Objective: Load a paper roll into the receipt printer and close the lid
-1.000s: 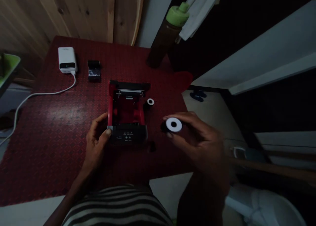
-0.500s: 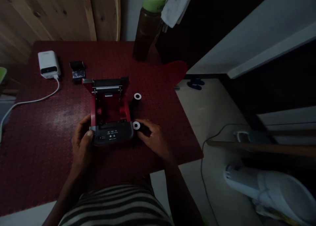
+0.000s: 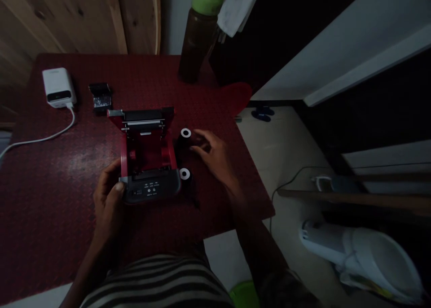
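A compact black-and-red receipt printer (image 3: 148, 189) sits open near the middle of a dark red patterned tabletop (image 3: 50, 200), its lid section raised at the far side. Its open bay shows only glossy red walls and floor. The person's left hand (image 3: 107, 204) curls around the printer's front left corner, thumb resting on top of the black front panel, so the fingers are closed on that corner. Beside the printer's right wall stands a black roll with a white core (image 3: 185, 139). The right hand (image 3: 213, 157) is relaxed and half open, its fingers (image 3: 202, 139) just at that roll; I can't tell whether they touch it. A second black roll with a white core (image 3: 184, 175) sits just off the printer's front right corner. Toward the far left corner lie a white power bank (image 3: 57, 87) with a white cable (image 3: 40, 139) and a small black rectangular part (image 3: 100, 97). A brown bottle with a green cap (image 3: 200, 38) stands at the far edge.
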A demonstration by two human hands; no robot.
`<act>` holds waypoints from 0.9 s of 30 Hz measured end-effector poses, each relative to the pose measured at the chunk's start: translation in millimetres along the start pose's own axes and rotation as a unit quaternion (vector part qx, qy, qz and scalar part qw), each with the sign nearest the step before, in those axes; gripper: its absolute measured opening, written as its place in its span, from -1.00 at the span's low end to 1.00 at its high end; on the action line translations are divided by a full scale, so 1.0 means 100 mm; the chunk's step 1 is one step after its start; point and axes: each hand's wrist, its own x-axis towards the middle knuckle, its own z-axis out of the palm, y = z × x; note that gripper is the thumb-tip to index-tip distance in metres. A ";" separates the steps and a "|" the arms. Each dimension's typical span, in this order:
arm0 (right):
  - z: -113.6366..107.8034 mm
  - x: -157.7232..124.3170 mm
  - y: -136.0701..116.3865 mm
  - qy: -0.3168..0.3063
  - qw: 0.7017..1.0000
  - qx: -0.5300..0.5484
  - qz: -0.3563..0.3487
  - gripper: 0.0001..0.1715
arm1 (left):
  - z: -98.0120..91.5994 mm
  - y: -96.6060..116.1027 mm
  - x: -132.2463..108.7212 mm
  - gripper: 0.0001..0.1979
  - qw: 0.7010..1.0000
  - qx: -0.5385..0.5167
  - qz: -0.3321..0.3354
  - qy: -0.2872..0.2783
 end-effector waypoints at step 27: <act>0.38 0.02 -1.65 -0.290 0.874 -0.347 -0.177 -0.67 | -0.04 -0.01 -0.04 -0.47 0.999 0.004 0.001 -0.053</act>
